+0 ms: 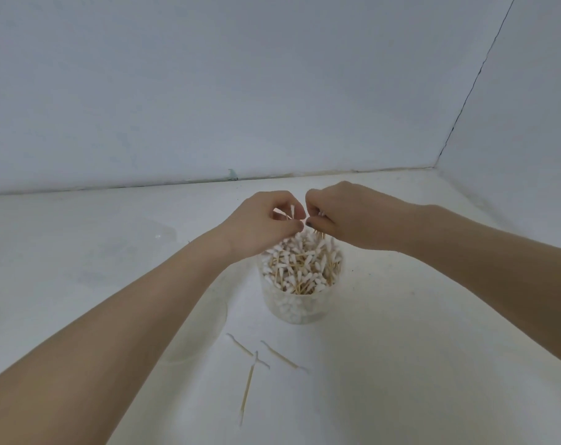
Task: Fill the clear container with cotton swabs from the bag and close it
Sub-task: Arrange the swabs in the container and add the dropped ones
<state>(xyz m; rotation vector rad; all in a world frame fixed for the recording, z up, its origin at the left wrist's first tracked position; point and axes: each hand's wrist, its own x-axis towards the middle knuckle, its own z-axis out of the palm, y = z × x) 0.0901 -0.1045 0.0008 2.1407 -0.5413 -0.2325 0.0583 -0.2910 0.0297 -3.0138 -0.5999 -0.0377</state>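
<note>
My left hand (266, 216) pinches a single cotton swab (292, 211) upright, and my right hand (343, 216) curls round a small bunch (319, 234), both directly over the clear container (297, 303), so they drop in tips-up. It stands mid-bench, nearly full. Three stray swabs (266, 358) lie toward the bench's near edge.

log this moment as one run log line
left hand: pinches swab | right hand: pinches swabs | clear container: full, open | loose swabs: on table
</note>
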